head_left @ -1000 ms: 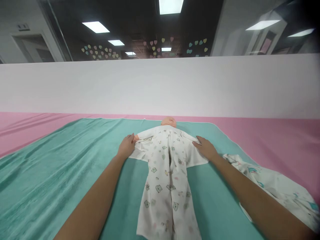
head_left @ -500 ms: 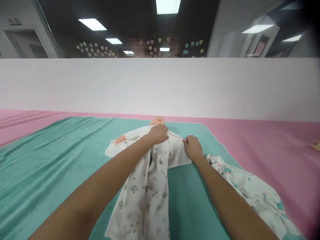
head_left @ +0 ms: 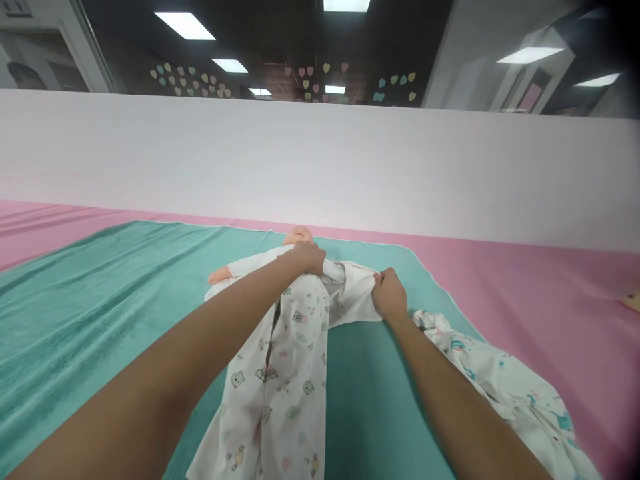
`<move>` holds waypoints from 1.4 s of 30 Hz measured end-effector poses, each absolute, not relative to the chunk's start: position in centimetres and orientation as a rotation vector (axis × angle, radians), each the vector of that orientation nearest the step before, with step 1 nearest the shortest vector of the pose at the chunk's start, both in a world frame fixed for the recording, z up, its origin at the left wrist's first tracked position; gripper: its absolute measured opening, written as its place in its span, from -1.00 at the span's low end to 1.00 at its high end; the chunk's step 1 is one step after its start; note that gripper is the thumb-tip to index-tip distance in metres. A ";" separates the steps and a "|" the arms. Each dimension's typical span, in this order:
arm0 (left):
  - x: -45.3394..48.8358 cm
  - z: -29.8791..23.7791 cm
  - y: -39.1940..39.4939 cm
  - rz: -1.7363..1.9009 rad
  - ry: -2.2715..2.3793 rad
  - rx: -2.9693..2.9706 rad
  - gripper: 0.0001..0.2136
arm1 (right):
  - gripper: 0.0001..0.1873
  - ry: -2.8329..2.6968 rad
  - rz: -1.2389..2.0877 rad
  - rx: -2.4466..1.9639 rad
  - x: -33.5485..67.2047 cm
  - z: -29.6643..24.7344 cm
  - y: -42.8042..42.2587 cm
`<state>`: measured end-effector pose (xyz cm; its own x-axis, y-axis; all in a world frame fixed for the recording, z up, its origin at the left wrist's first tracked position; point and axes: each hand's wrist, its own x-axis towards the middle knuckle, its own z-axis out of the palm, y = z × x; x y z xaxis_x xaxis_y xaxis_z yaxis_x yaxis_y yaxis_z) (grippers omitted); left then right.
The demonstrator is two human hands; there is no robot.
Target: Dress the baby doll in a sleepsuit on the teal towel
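A baby doll (head_left: 299,235) lies on its back on the teal blanket, its head at the far end. Over it is a white baby gown (head_left: 280,393) printed with small bears, its long skirt spread toward me. My left hand (head_left: 310,259) is closed at the doll's upper chest, on the gown's top edge; its fingertips are partly hidden. My right hand (head_left: 390,293) pinches the end of the gown's right-side sleeve (head_left: 356,293) and holds it stretched out. A doll's hand (head_left: 220,275) emerges from the white sleeve on the left.
A crumpled white printed cloth (head_left: 510,380) lies to the right of my right forearm. The teal blanket (head_left: 115,320) covers a pink mat (head_left: 550,300). Behind runs a low white wall (head_left: 320,160) with dark glass above. A small beige object (head_left: 631,301) shows at the right edge.
My left hand and the doll appear slightly farther left. The right-side sleeve is lifted and pulled tighter by my right hand, with a white inner sleeve now showing at the shoulder. The view has tilted.
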<state>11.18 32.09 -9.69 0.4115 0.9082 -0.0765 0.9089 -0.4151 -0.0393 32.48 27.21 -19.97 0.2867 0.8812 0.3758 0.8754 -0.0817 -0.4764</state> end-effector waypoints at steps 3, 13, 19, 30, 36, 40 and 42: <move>12.8 -11.1 31.4 -0.211 1.664 2.748 -0.58 | -0.78 -1.550 0.031 -1.914 32.4 -20.1 27.3; 13.5 -11.7 31.0 -0.161 1.491 2.991 -0.75 | -0.83 -1.412 0.140 -1.886 32.8 -20.5 28.0; 9.5 -8.4 31.1 -0.172 1.564 3.015 -0.76 | -0.88 -1.266 0.224 -1.845 33.3 -20.4 28.2; 13.2 -10.3 28.9 -0.057 1.566 2.924 -0.76 | -0.70 -1.172 0.391 -1.610 33.8 -21.2 29.0; 14.5 -11.4 27.7 0.008 1.535 2.870 -0.71 | -0.55 -1.084 0.545 -1.413 34.1 -21.0 28.8; 8.8 -10.4 26.5 0.407 1.590 2.726 -0.66 | -0.62 -1.215 0.367 -1.496 33.2 -20.1 27.8; 5.0 -10.6 25.7 0.777 1.670 2.486 -0.67 | -0.67 -1.361 0.127 -1.535 32.2 -19.2 26.9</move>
